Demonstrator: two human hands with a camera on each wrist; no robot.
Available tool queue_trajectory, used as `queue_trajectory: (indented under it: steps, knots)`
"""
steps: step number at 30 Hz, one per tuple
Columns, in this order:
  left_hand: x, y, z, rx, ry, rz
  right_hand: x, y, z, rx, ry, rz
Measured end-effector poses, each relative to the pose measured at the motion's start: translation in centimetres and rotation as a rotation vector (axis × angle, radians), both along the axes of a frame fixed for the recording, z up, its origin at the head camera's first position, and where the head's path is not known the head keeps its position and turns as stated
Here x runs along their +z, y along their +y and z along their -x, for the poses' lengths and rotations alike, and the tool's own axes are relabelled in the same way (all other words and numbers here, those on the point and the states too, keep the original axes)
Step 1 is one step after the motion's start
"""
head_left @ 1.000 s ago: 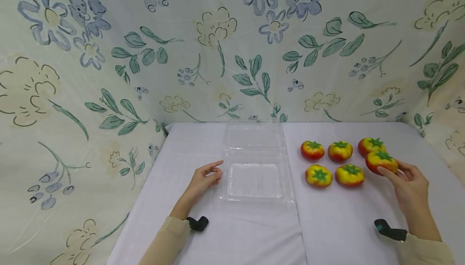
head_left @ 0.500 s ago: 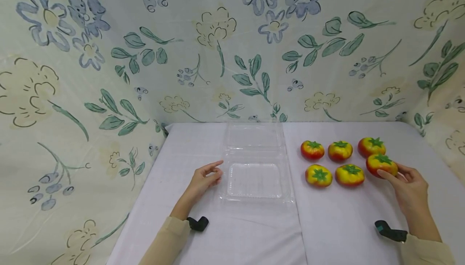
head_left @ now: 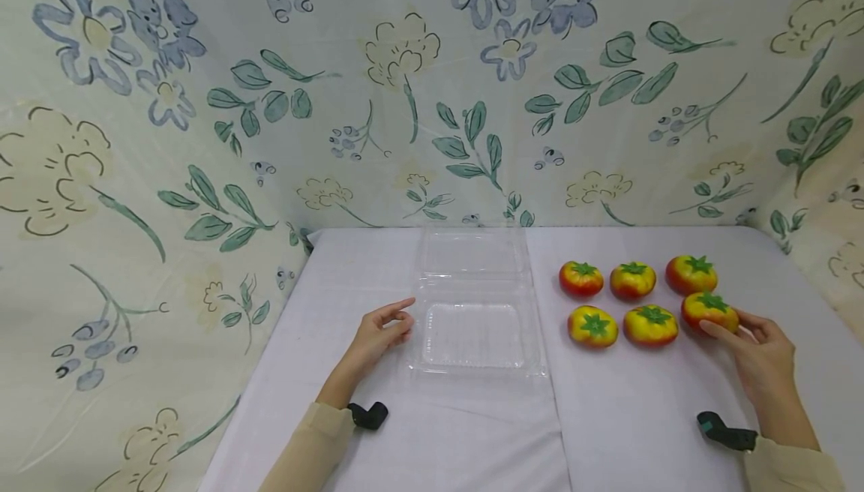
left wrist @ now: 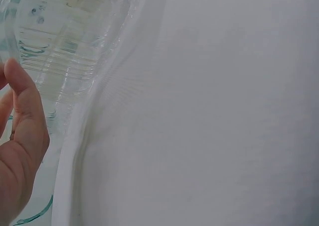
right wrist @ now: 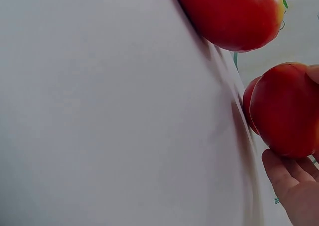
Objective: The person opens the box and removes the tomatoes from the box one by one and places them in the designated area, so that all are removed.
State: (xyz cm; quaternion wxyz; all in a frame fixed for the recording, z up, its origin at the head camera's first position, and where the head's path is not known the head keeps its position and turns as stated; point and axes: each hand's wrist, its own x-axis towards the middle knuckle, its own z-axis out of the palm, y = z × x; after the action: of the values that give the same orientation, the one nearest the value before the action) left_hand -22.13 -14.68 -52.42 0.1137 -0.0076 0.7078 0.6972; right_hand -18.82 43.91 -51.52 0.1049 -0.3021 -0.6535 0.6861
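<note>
At the right of the head view, my right hand (head_left: 768, 357) grips a red-and-yellow tomato (head_left: 709, 313) with a green leafy top, thumb on the near side and fingers on the far right. In the right wrist view the held tomato (right wrist: 286, 109) shows its red side, close to the cloth and overlapping another behind it. My left hand (head_left: 378, 334) has relaxed fingers, the fingertips right at the left rim of a clear plastic clamshell box (head_left: 472, 368). The box lies unfolded, its lid (head_left: 472, 252) toward the back. In the left wrist view the thumb (left wrist: 22, 79) overlaps the box.
Several more tomatoes stand in two rows: two at the front, one of them a yellow-topped tomato (head_left: 592, 327), and others behind, including a back-right tomato (head_left: 688, 274). A white cloth (head_left: 486, 432) covers the table. A floral curtain (head_left: 405, 117) hangs behind it.
My right hand has lowered the tomato slightly, and it now sits a little below the back-right tomato instead of overlapping it. The left hand and box have not moved.
</note>
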Motion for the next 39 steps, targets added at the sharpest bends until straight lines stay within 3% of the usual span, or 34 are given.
queue_trajectory:
  steps: [7,19,39]
  knots:
    - [0.14,0.11,-0.09,-0.001,0.002,-0.005,0.02,-0.01,0.02,-0.009,-0.095,-0.033]
    - [0.2,0.06,0.0,-0.003,-0.002,-0.002,-0.13,0.37,0.41,0.039,-0.18,-0.125]
    - [0.09,0.0,0.07,-0.011,-0.003,-0.014,-0.25,0.37,0.24,0.029,-0.182,-0.13]
